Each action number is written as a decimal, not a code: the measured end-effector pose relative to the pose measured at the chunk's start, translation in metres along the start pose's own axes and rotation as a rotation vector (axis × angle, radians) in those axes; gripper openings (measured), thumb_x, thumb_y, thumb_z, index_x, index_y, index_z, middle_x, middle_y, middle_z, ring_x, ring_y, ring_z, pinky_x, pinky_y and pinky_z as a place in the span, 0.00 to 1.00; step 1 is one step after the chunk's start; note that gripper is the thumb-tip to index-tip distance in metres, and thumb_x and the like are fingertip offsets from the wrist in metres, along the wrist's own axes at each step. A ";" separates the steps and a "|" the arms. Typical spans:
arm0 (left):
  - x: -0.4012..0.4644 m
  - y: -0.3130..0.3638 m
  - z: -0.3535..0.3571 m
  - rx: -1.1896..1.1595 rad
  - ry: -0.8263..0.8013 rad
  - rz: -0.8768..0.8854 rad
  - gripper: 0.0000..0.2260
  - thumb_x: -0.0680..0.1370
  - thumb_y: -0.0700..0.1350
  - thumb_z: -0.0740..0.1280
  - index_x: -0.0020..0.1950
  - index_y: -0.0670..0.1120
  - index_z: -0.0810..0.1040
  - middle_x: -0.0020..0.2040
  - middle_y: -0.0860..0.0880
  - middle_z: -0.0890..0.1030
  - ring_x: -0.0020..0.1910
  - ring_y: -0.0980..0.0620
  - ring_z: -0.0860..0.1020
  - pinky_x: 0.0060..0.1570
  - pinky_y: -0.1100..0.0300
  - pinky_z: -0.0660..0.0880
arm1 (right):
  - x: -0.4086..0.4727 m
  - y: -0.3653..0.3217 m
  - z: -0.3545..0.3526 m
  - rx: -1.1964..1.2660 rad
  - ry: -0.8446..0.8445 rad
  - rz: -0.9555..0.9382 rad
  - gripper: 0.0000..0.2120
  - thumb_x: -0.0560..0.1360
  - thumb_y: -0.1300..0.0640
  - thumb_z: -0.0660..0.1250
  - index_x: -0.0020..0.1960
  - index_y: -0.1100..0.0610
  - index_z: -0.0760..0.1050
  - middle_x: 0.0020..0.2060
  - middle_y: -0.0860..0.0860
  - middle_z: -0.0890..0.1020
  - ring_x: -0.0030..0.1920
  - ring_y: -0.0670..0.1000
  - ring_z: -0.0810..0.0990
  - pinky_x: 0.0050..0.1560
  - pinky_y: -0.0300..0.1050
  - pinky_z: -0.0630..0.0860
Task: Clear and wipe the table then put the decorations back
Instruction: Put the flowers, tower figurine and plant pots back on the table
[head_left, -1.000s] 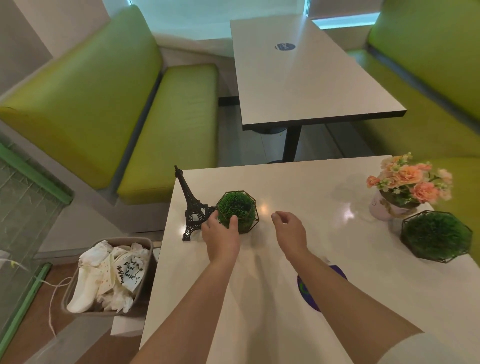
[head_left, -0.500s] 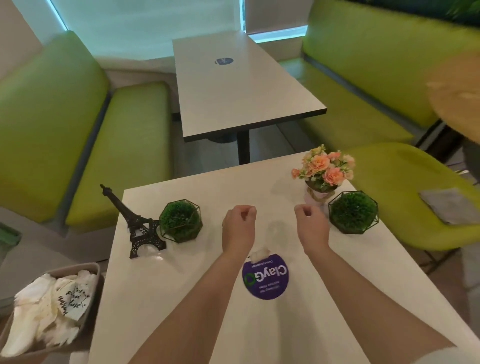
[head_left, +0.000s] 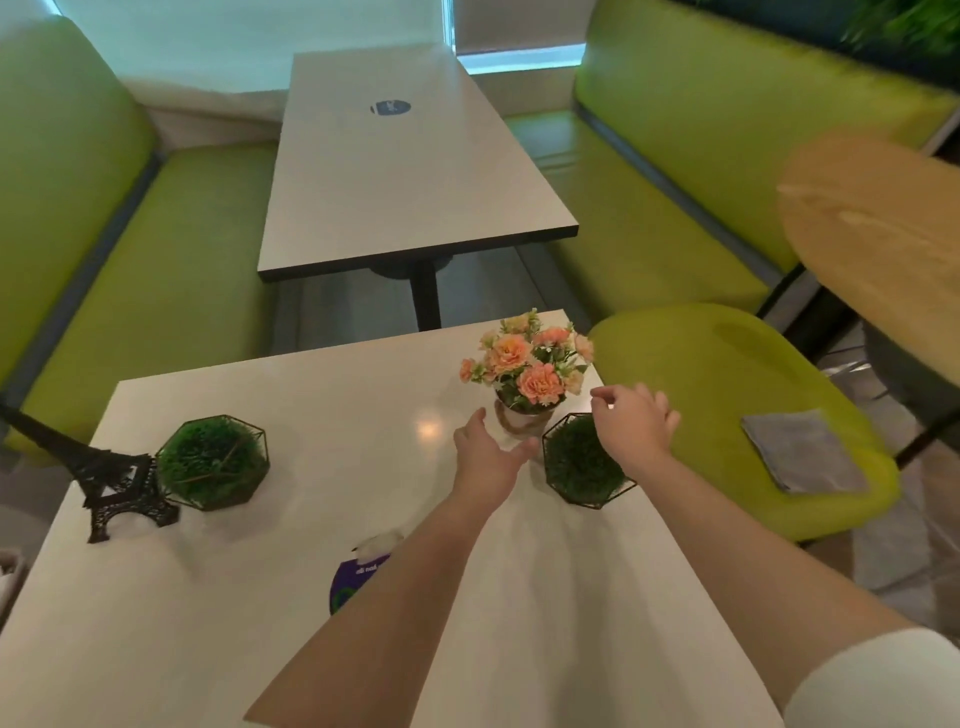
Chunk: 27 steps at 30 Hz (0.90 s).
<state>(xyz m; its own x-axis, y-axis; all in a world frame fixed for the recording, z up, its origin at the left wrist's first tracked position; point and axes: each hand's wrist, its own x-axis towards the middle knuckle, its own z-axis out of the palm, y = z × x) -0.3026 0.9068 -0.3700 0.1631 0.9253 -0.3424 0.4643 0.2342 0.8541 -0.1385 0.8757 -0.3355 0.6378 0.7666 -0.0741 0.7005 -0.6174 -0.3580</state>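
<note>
Hands reach together toward the right of centre, where the flower pot (head_left: 524, 395) and a moss ball (head_left: 584, 462) in a wire frame stand just beside each other near the table's (head_left: 322, 571) right edge. The left hand (head_left: 485, 457) is spread and holds nothing, thumb and fingers parted toward the pot's base, probably to grasp it; whether it touches the pot yet is hard to tell. The right hand (head_left: 636, 423) hovers above the moss ball with fingers loosely bent, also grasping nothing. A second moss ball (head_left: 213, 462) and a small tower model (head_left: 104, 483) sit close together at centre left, seemingly already placed. A grey cloth (head_left: 802, 449) lies on the green chair (head_left: 727, 374) at centre right, likely put aside after wiping. The left forearm covers much of a purple sticker (head_left: 353, 584), and the tower's tip is cut off at the left frame edge.
</note>
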 end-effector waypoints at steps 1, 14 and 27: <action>0.003 0.001 0.006 -0.029 0.007 -0.010 0.42 0.72 0.55 0.75 0.79 0.46 0.55 0.75 0.45 0.60 0.70 0.43 0.68 0.65 0.50 0.71 | 0.008 0.001 0.001 -0.032 -0.045 -0.021 0.16 0.83 0.49 0.54 0.64 0.46 0.77 0.61 0.53 0.75 0.62 0.56 0.67 0.62 0.52 0.61; 0.031 0.011 0.027 -0.303 0.072 0.164 0.28 0.68 0.44 0.79 0.65 0.49 0.72 0.60 0.52 0.79 0.60 0.53 0.76 0.55 0.61 0.72 | 0.043 -0.018 0.029 -0.049 -0.242 -0.122 0.12 0.81 0.54 0.53 0.51 0.49 0.75 0.52 0.50 0.81 0.67 0.55 0.70 0.74 0.65 0.36; 0.033 -0.009 -0.050 -0.292 0.177 0.247 0.30 0.63 0.38 0.82 0.63 0.45 0.75 0.55 0.52 0.81 0.53 0.60 0.79 0.46 0.73 0.76 | 0.004 -0.076 0.041 0.286 -0.230 -0.215 0.12 0.81 0.46 0.56 0.55 0.54 0.72 0.46 0.49 0.81 0.56 0.53 0.79 0.76 0.56 0.42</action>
<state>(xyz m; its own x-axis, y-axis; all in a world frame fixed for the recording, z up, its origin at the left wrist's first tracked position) -0.3444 0.9503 -0.3697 0.0750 0.9952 -0.0625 0.1592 0.0500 0.9860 -0.2023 0.9328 -0.3472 0.3756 0.9122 -0.1637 0.6724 -0.3898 -0.6292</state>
